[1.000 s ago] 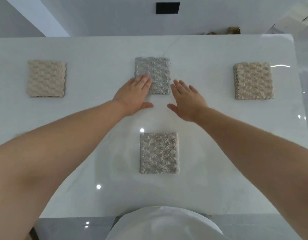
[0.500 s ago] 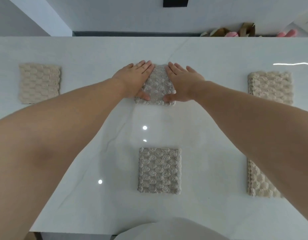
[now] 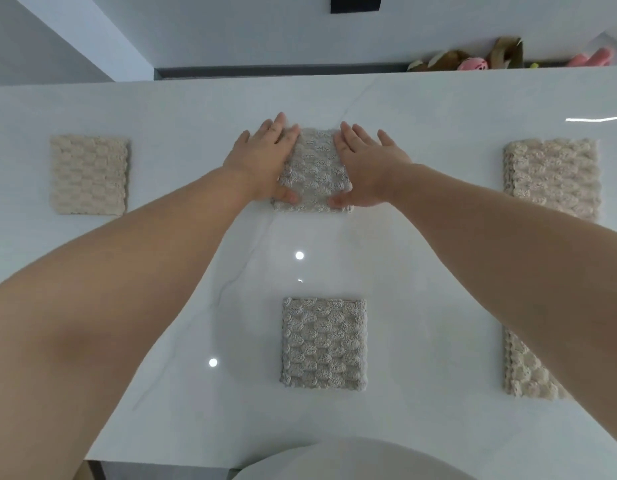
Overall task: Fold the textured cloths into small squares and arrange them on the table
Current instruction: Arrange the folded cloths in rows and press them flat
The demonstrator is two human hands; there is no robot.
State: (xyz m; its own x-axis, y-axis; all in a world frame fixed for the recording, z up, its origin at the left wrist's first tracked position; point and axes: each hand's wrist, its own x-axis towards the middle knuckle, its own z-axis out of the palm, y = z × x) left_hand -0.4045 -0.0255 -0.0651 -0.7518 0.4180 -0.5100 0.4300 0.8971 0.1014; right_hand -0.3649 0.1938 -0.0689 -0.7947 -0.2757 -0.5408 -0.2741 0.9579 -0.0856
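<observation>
A folded grey square (image 3: 323, 344) sits nearer the front edge of the surface (image 3: 421, 271); beyond it, toward the far edge, the grey cloth (image 3: 315, 171) lies squarely between the hands — left hand (image 3: 262, 161) and right hand (image 3: 365, 168) flat, fingers straight, pressing its sides equally.

You look down on a white, glossy table (image 3: 168, 109) that fills most of your view from near to far. Thin grey veins (image 3: 246, 254) run across its top. You see two round light reflections (image 3: 299, 255) near its middle and a bright streak (image 3: 598, 118) at the far right. Beyond the far edge, a dark grey strip (image 3: 282, 68) runs along the foot of a pale wall (image 3: 230, 29). A black rectangle (image 3: 356, 3) sits on that wall, cut off at the top. At far left, a white slanted panel (image 3: 82, 32) crosses a grey wall (image 3: 19, 39). Past the far right edge lie brown and pink objects (image 3: 469, 60), too blurred to identify.
</observation>
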